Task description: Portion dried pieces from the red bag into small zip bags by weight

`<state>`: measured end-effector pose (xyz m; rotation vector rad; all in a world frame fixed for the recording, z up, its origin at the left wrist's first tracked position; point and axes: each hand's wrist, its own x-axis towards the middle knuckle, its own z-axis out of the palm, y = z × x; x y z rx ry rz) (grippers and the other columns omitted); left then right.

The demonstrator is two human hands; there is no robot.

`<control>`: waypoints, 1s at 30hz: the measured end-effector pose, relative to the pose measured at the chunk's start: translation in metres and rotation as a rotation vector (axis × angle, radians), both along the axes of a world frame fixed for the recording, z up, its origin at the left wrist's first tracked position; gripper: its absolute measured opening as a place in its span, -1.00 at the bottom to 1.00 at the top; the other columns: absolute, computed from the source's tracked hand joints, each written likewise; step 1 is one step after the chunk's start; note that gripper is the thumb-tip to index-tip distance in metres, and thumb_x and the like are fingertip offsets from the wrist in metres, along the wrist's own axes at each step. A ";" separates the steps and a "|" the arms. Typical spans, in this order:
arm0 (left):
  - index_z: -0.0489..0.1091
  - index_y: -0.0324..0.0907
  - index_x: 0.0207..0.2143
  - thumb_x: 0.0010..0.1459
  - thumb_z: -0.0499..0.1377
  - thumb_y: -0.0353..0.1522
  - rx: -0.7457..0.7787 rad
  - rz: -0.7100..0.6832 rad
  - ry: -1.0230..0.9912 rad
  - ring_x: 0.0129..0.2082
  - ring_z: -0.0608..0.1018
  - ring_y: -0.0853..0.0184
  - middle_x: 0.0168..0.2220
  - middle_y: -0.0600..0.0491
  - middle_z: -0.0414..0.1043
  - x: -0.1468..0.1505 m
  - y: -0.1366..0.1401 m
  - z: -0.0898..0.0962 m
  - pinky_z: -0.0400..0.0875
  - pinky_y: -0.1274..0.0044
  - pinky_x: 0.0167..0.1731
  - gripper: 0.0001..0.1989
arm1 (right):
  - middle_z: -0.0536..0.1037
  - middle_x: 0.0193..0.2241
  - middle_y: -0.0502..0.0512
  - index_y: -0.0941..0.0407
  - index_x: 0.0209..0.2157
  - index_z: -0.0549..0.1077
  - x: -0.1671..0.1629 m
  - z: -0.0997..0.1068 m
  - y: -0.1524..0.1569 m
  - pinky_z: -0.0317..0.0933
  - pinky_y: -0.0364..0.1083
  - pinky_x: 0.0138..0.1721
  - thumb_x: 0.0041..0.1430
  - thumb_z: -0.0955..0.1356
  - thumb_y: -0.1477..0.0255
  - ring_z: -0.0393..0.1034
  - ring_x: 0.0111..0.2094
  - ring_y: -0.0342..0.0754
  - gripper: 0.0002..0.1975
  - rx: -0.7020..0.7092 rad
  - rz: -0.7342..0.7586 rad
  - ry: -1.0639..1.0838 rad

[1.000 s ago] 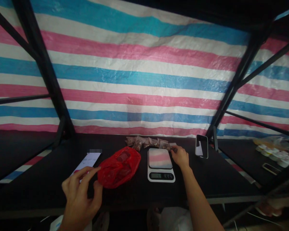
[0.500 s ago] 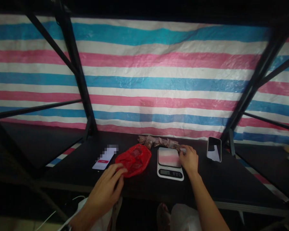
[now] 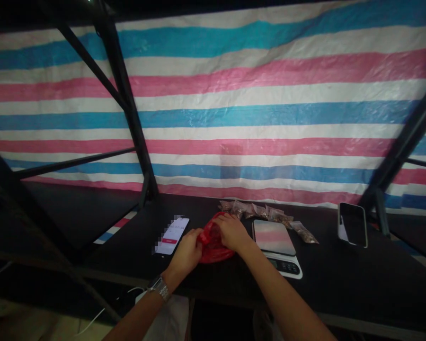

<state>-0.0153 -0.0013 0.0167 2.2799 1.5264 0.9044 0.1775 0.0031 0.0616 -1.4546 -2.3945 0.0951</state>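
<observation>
A red plastic bag (image 3: 216, 253) lies bunched on the black table, its mouth facing up. On its left side my left hand (image 3: 187, 251) pinches the rim. My right hand (image 3: 232, 231) has its fingers curled over the bag's upper right edge; its fingertips are partly hidden inside the folds. Just right of the bag sits a white kitchen scale (image 3: 275, 239) with nothing on its plate, partly covered by my right forearm. Several small clear packets of brownish bits (image 3: 259, 210) lie in a row behind, and one such packet (image 3: 304, 232) lies right of the scale.
A phone with a lit screen (image 3: 173, 236) lies left of the bag. Another phone (image 3: 352, 225) leans upright at the right. Black metal posts (image 3: 133, 113) rise on both sides. A striped plastic sheet (image 3: 255, 109) hangs behind the table (image 3: 138, 255).
My right hand has left the packet beside the scale and moved left onto the red bag. My left hand has closed on the bag's rim. The view has shifted left.
</observation>
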 end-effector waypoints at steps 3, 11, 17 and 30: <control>0.49 -0.17 -0.15 0.14 -0.01 -0.65 0.007 0.079 -0.103 -0.26 0.68 0.28 -0.28 0.03 0.61 -0.003 0.000 0.003 0.56 0.47 -0.20 -0.61 | 0.66 0.09 0.30 0.15 0.02 0.63 0.003 0.007 0.009 0.18 0.09 0.29 0.15 0.41 0.66 0.43 0.23 0.19 -0.60 -0.041 0.045 -0.058; 0.27 -0.12 0.33 0.07 0.09 -0.67 0.111 -0.001 0.083 0.41 0.35 0.06 0.36 -0.20 0.35 -0.013 -0.037 0.025 0.05 0.07 0.45 -0.23 | 0.71 0.01 0.25 0.11 -0.12 0.67 0.019 0.009 -0.006 0.20 0.09 0.30 0.06 0.37 0.70 0.51 0.15 0.20 -0.61 -0.145 0.145 -0.018; 0.56 -0.17 0.06 0.24 0.16 -0.42 0.003 -0.247 0.344 0.39 0.39 -0.02 0.24 -0.19 0.51 -0.016 -0.049 0.028 0.14 0.09 0.44 -0.64 | 0.75 -0.11 0.17 0.09 -0.16 0.69 0.026 0.018 -0.010 0.40 0.03 0.10 0.07 0.37 0.64 0.62 -0.04 0.15 -0.66 -0.223 0.150 0.165; 0.52 -0.24 0.17 0.23 0.20 -0.35 -0.004 -0.291 0.362 0.43 0.34 -0.14 0.37 -0.35 0.36 -0.004 -0.052 0.021 0.15 0.03 0.43 -0.54 | 0.52 0.16 0.20 0.10 0.18 0.47 -0.025 -0.012 0.086 0.49 0.17 0.04 0.43 0.42 0.25 0.53 0.05 0.11 -0.62 -0.324 0.034 0.152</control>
